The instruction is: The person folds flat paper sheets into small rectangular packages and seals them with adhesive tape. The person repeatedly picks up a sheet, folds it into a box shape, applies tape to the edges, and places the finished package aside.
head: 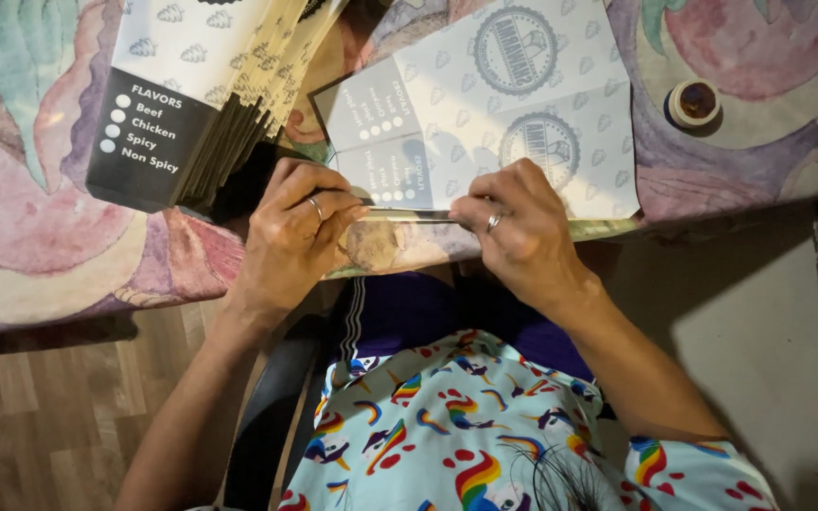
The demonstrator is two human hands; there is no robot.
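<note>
Both hands are down at the near edge of the surface, which wears a colourful patterned cloth. The left hand and right hand pinch the near edge of a flat printed paper carton blank, fingers curled tight on its fold. A stack of the same blanks leans at the far left. A small roll of tape sits towards the far right corner.
</note>
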